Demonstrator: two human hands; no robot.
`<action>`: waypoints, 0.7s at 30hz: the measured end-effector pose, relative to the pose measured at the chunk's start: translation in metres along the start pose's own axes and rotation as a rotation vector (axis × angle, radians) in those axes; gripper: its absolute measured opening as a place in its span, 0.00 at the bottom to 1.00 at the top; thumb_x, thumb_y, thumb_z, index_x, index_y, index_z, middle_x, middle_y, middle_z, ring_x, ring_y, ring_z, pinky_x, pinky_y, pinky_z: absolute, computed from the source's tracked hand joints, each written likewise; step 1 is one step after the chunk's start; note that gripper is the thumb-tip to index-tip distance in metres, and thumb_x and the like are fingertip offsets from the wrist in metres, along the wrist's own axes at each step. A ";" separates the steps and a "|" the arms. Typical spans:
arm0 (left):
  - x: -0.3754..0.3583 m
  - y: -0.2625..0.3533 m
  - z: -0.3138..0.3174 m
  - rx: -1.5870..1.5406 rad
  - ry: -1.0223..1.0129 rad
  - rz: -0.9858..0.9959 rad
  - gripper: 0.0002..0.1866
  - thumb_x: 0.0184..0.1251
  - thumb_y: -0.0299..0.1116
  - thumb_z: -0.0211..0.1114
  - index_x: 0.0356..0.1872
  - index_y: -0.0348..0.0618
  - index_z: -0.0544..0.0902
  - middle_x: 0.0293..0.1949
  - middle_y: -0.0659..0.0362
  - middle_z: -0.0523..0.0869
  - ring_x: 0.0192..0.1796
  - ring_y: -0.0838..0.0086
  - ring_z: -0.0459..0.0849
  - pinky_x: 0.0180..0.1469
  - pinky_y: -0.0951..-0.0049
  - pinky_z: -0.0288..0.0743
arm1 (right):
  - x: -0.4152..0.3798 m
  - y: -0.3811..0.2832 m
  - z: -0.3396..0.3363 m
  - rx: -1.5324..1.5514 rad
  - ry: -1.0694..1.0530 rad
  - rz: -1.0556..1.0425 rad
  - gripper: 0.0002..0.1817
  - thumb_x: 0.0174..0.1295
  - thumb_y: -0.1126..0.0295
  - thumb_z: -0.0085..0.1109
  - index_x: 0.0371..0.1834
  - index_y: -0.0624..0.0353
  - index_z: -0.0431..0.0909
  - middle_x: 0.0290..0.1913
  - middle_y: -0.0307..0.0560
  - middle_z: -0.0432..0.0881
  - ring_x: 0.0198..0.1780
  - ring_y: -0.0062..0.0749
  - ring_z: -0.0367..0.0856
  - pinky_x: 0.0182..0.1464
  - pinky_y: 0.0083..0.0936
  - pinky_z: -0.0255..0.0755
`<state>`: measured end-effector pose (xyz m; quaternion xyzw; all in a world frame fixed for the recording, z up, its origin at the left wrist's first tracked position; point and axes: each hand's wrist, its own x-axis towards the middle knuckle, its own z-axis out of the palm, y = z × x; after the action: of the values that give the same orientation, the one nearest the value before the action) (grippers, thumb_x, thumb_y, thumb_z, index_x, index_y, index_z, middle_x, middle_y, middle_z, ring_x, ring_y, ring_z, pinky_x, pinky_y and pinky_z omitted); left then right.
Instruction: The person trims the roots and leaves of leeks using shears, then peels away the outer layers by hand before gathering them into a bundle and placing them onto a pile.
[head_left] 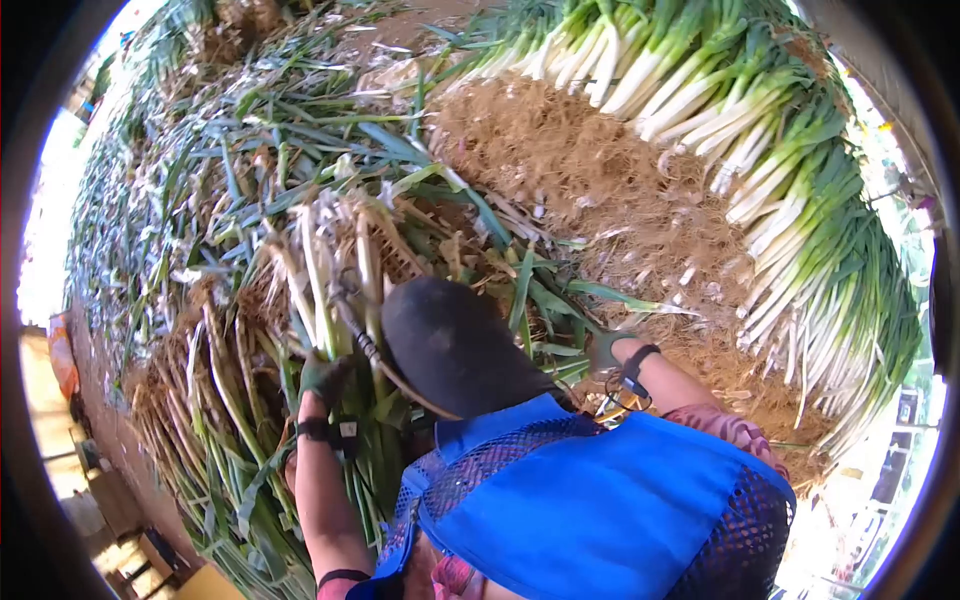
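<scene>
Gripping a bunch of untrimmed leeks (330, 290), the gloved left hand (322, 380) has its fingers closed around the stalks low down, where the pale shafts meet the green leaves; a dark strap sits on the wrist just below the glove. The bunch stands roughly upright from the hand, its whitish stems and straw-coloured roots pointing away from the person, and it rises out of a long heap of loose leeks (200, 400) that runs along the left side of the view, all tangled leaves and dry roots. The gloved right hand (607, 350) lies off to the other side, well apart from the left, down among green leaves beside a broad mass of brown roots (580, 180); its fingers are mostly hidden in the foliage, so I cannot tell whether they are apart or clamped on anything. A dark band circles that wrist too. Between the two arms a dark cap (455, 345) fills the middle of the view, with a blue mesh vest (600, 500) below it. Beyond the brown roots, a neat stack of cleaned leeks (780, 150) curves across the upper right, white shafts laid side by side and green tops fanning outward. A thin hose or cord (365, 345) crosses the held stalks just beside the cap.
</scene>
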<state>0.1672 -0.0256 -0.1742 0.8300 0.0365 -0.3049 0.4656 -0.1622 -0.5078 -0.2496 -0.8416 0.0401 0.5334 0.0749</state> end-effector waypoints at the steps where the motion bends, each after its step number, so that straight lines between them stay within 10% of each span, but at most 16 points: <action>1: -0.001 0.000 -0.007 -0.067 -0.041 0.006 0.27 0.49 0.34 0.76 0.51 0.37 0.78 0.33 0.58 0.86 0.30 0.72 0.83 0.32 0.71 0.79 | -0.024 -0.013 -0.037 0.173 0.095 0.020 0.24 0.60 0.53 0.60 0.54 0.56 0.83 0.53 0.56 0.84 0.53 0.49 0.84 0.56 0.41 0.76; 3: -0.016 0.003 -0.026 -0.088 -0.049 0.026 0.20 0.51 0.34 0.74 0.46 0.38 0.82 0.31 0.61 0.86 0.30 0.75 0.82 0.31 0.72 0.76 | -0.057 -0.038 -0.098 0.525 0.439 0.116 0.20 0.62 0.58 0.62 0.53 0.57 0.81 0.47 0.55 0.86 0.48 0.45 0.85 0.52 0.40 0.77; 5: -0.045 0.014 -0.042 0.018 -0.009 0.070 0.16 0.55 0.34 0.71 0.44 0.40 0.85 0.29 0.64 0.85 0.28 0.78 0.80 0.31 0.74 0.73 | -0.099 -0.071 -0.162 0.840 0.989 -0.227 0.17 0.67 0.62 0.59 0.55 0.60 0.78 0.44 0.50 0.86 0.46 0.34 0.85 0.49 0.32 0.78; 11: -0.128 0.025 -0.069 -0.269 -0.042 -0.002 0.22 0.65 0.50 0.64 0.44 0.38 0.84 0.34 0.63 0.82 0.35 0.80 0.77 0.37 0.75 0.70 | -0.142 -0.223 -0.284 1.363 0.449 -0.956 0.17 0.70 0.64 0.57 0.57 0.62 0.76 0.43 0.40 0.83 0.44 0.24 0.82 0.48 0.23 0.78; 13: -0.127 0.000 -0.075 -0.210 -0.005 -0.047 0.34 0.69 0.66 0.55 0.54 0.42 0.82 0.38 0.63 0.81 0.35 0.77 0.74 0.40 0.74 0.70 | -0.083 -0.273 -0.278 1.228 0.210 -0.858 0.17 0.70 0.64 0.56 0.56 0.62 0.77 0.40 0.42 0.82 0.42 0.27 0.82 0.46 0.21 0.79; 15: -0.143 0.010 -0.071 -0.381 0.106 -0.055 0.32 0.73 0.62 0.52 0.55 0.41 0.81 0.40 0.59 0.82 0.40 0.74 0.77 0.47 0.71 0.72 | -0.054 -0.316 -0.259 0.488 0.539 -0.390 0.45 0.58 0.48 0.65 0.74 0.60 0.58 0.55 0.64 0.80 0.58 0.51 0.81 0.63 0.37 0.73; 16: -0.148 0.010 -0.070 -0.461 0.122 0.053 0.28 0.76 0.56 0.51 0.54 0.39 0.81 0.41 0.58 0.83 0.44 0.74 0.79 0.50 0.71 0.73 | -0.006 -0.337 -0.224 0.346 0.902 -0.182 0.47 0.52 0.39 0.67 0.66 0.64 0.68 0.62 0.74 0.74 0.67 0.59 0.72 0.66 0.42 0.67; 18: -0.141 -0.013 -0.076 -0.230 0.122 0.389 0.17 0.74 0.43 0.58 0.50 0.38 0.82 0.37 0.58 0.86 0.39 0.74 0.84 0.45 0.73 0.77 | 0.037 -0.333 -0.209 0.408 0.863 -0.094 0.42 0.54 0.43 0.66 0.63 0.65 0.71 0.60 0.73 0.76 0.63 0.58 0.76 0.64 0.41 0.70; 19: -0.138 -0.017 -0.083 -0.415 0.001 0.212 0.15 0.73 0.39 0.60 0.49 0.38 0.82 0.36 0.59 0.86 0.37 0.74 0.84 0.42 0.74 0.78 | 0.043 -0.324 -0.224 0.596 0.508 -0.155 0.33 0.55 0.49 0.66 0.55 0.65 0.76 0.48 0.67 0.83 0.55 0.54 0.82 0.59 0.41 0.73; 21: -0.146 0.002 -0.082 -0.417 -0.011 0.071 0.10 0.67 0.31 0.65 0.44 0.38 0.82 0.31 0.62 0.85 0.29 0.77 0.83 0.30 0.75 0.77 | 0.047 -0.314 -0.223 0.762 0.623 -0.222 0.21 0.60 0.55 0.62 0.45 0.63 0.77 0.36 0.62 0.84 0.43 0.51 0.86 0.47 0.42 0.76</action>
<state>0.0887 0.0711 -0.0625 0.7148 0.0671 -0.2787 0.6378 0.1034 -0.2352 -0.1725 -0.8730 0.1628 0.1930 0.4172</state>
